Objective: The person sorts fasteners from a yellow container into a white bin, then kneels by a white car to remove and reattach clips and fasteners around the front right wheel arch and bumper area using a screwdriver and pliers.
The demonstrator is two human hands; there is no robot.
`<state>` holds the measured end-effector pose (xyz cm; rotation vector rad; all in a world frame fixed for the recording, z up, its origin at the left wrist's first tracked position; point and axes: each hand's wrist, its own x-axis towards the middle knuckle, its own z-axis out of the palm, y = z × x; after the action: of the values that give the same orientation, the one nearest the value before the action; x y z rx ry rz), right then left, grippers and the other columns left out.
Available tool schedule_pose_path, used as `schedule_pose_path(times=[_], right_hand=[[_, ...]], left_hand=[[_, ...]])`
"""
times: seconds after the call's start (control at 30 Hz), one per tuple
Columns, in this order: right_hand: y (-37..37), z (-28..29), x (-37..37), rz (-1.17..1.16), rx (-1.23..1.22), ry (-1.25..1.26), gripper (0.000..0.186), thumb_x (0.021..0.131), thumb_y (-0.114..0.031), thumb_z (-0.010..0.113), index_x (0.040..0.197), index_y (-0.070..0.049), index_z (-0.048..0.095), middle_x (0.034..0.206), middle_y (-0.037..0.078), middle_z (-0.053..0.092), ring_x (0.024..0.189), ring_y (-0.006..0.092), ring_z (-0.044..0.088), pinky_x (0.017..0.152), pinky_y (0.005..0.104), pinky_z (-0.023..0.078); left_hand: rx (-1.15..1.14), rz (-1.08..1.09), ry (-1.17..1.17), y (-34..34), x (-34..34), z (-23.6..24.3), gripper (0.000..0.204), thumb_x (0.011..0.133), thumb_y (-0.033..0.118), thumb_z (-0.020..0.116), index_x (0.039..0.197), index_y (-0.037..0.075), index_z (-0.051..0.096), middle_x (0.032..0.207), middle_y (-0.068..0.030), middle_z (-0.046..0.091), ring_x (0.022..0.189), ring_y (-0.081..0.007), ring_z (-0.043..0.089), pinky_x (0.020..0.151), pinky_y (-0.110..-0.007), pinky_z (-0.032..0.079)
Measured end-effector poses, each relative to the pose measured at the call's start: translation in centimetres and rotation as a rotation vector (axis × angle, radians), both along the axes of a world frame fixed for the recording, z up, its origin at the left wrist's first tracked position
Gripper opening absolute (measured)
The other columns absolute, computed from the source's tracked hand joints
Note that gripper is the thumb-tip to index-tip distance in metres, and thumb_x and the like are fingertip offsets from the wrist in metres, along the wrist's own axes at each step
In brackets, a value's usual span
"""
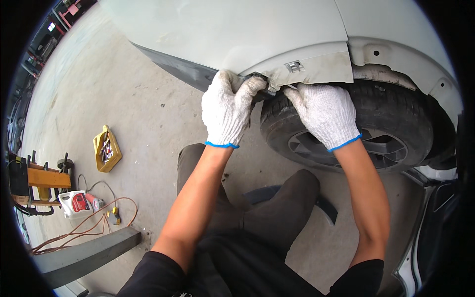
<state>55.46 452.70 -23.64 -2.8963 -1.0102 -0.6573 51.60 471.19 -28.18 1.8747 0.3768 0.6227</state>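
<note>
Both my hands wear white knit gloves with blue cuffs. My left hand (226, 110) grips the lower edge of a pale car body panel (302, 67), fingers curled over a dark part at its corner. My right hand (324, 114) reaches under the same edge, fingers tucked behind the panel just above the black tyre (396, 111). What sits under the fingers is hidden. The dark wheel rim (381, 148) shows below my right wrist.
A yellow container with tools (106, 148) lies on the concrete floor at left. Further left stand a wooden cart (42, 180), a white jug (74, 204) and an orange cable (89, 225). A grey bar (84, 255) and a dark curved trim piece (326, 205) lie near my knees.
</note>
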Motion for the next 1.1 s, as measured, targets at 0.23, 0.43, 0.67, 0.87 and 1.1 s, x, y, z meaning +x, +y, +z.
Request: schedule_pose_path(times=[0.23, 0.43, 0.67, 0.87, 1.1], right_hand=[[0.3, -0.1, 0.2, 0.008, 0.031, -0.011, 0.038, 0.094, -0.039, 0.06, 0.077, -0.006, 0.07, 0.069, 0.018, 0.065, 0.063, 0.0373, 0.066, 0.058, 0.0461, 0.054], [0.3, 0.0, 0.0, -0.079, -0.001, 0.04, 0.043, 0.095, -0.042, 0.057, 0.074, -0.007, 0.069, 0.065, 0.019, 0.064, 0.06, 0.038, 0.065, 0.056, 0.0475, 0.054], [1.1, -0.8, -2.2, -0.211, 0.12, 0.125, 0.04, 0.097, -0.04, 0.053, 0.08, -0.006, 0.064, 0.07, 0.022, 0.065, 0.067, 0.0415, 0.067, 0.062, 0.0508, 0.055], [0.0, -6.7, -5.7, -0.3, 0.51, 0.393, 0.039, 0.096, -0.037, 0.058, 0.08, -0.002, 0.063, 0.07, 0.028, 0.061, 0.072, 0.0475, 0.063, 0.062, 0.0528, 0.049], [2.0, -16.8, -9.0, -0.235, 0.751, 0.638, 0.033, 0.097, -0.028, 0.056, 0.089, 0.003, 0.063, 0.079, 0.029, 0.063, 0.078, 0.0466, 0.063, 0.069, 0.0468, 0.049]], left_hand=[[0.128, -0.043, -0.005, 0.4, 0.1, 0.4, 0.04, 0.081, 0.037, 0.078, 0.078, 0.003, 0.058, 0.063, -0.0161, 0.059, 0.06, -0.0334, 0.059, 0.06, -0.04, 0.049], [0.139, -0.184, -0.115, 1.2, -3.1, -1.1, 0.027, 0.09, 0.027, 0.071, 0.094, 0.003, 0.061, 0.075, -0.0137, 0.066, 0.067, -0.0272, 0.067, 0.067, -0.036, 0.053], [0.258, -0.199, -0.211, 2.0, -4.4, -2.5, 0.028, 0.095, 0.02, 0.064, 0.116, 0.001, 0.065, 0.096, -0.0175, 0.071, 0.085, -0.0266, 0.07, 0.079, -0.035, 0.054], [0.439, -0.246, -0.376, -0.1, -2.2, -0.6, 0.032, 0.091, 0.013, 0.062, 0.122, 0.005, 0.061, 0.091, -0.016, 0.066, 0.085, -0.0353, 0.065, 0.074, -0.043, 0.052], [0.398, -0.252, -0.46, -0.4, -2.4, 0.6, 0.027, 0.089, 0.008, 0.064, 0.116, 0.002, 0.064, 0.092, -0.0166, 0.068, 0.085, -0.0347, 0.066, 0.075, -0.041, 0.053]])
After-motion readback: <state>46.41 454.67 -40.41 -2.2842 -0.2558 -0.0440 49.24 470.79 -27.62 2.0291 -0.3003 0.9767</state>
